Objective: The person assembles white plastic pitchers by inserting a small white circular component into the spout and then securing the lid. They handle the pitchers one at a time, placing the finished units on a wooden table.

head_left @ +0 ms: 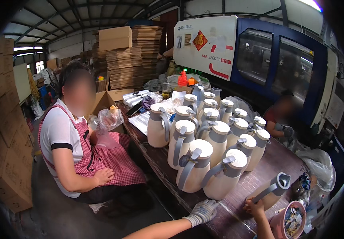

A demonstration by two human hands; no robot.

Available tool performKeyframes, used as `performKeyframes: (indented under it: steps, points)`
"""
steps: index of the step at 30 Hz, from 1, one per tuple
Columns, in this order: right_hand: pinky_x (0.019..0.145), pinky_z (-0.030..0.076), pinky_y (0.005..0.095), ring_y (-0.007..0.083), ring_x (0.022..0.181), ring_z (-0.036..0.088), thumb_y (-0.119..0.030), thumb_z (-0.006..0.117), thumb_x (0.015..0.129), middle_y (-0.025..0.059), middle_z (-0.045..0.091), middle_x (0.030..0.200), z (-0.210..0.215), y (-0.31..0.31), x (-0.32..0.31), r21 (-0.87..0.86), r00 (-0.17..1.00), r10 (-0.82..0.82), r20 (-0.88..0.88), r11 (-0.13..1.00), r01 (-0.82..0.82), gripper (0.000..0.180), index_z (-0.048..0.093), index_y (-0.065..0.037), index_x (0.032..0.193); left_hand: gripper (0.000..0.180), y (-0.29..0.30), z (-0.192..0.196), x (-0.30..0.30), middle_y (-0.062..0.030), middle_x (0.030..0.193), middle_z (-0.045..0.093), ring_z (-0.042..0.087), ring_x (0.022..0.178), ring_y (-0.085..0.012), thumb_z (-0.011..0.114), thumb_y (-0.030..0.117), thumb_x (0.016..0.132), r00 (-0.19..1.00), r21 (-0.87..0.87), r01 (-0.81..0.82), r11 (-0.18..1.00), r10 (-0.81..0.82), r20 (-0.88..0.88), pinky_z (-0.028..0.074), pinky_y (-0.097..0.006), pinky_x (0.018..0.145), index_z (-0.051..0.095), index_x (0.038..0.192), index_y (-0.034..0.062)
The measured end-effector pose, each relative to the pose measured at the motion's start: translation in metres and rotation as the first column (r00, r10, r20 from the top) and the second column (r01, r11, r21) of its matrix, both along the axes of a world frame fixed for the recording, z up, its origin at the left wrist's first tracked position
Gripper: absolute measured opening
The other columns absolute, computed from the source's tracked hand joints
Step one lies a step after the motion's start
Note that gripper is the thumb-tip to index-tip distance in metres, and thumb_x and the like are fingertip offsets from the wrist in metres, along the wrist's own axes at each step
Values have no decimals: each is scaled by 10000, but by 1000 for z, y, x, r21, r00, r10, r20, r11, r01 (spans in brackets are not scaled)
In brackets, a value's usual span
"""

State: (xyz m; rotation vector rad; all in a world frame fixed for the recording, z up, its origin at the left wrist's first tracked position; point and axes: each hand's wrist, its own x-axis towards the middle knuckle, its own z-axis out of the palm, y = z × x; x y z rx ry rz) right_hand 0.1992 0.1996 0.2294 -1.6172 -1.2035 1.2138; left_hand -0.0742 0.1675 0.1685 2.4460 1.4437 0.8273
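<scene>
My left hand [202, 212], in a grey knit glove, rests on the front edge of the dark wooden table [255, 179], holding nothing. Bare, my right hand [254, 207] touches the base of a cream jug [270, 192] with a grey handle that lies tilted on the table. Several more cream jugs [204, 139] with grey handles and lids stand upright in rows just beyond my hands. A pink tub [291, 220] of small parts sits at the table's near right corner.
A person in a white shirt and red checked apron [80, 147] sits at the table's left side. Another person [277, 117] sits at the far right by a large blue and white machine [267, 59]. Stacked cardboard [134, 55] stands behind; boxes [4, 131] line the left.
</scene>
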Motion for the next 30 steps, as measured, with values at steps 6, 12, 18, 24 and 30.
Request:
performKeyframes:
  steps: [6,12,18,24,30]
  points:
    - [495,540,333,268,599,683,-138,657,863,149,669,828,6,-57,-14,-87,976,214,-41,972,-216,230,544,9,1000,289,-3,1,-1,-119,1016,581,578,933,-316,560,251,837,1000,23,5,1000,-5,8,502,-446,798,597,1066,78]
    - [512,520,279,206,599,663,-106,677,859,112,677,753,28,-126,-56,-71,967,235,-98,968,-242,141,614,7,915,234,-4,-4,-4,-126,969,596,587,899,-322,567,265,842,998,82,-24,996,19,63,504,-451,774,620,972,78]
    - [489,445,215,128,595,612,-95,617,911,71,655,815,37,-186,-90,-254,978,206,-41,944,-210,160,577,-28,1051,398,-65,42,-5,-183,1124,621,613,1025,-296,617,308,893,791,-198,315,928,-142,595,496,-383,855,589,1167,20]
    - [608,516,318,219,714,648,-171,588,932,92,685,890,5,-230,-113,148,885,332,326,907,-394,221,581,-5,1078,537,-166,110,15,-163,1161,608,598,1077,-290,675,252,873,707,-177,426,887,-204,677,445,-384,971,498,1324,19]
    - [695,524,378,293,789,649,-212,589,923,129,681,928,-20,-262,-143,275,757,263,599,820,-503,274,574,1,1095,426,-177,108,-11,-75,1114,659,604,1015,-147,675,88,857,256,-249,525,814,128,958,463,-287,922,571,1265,26]
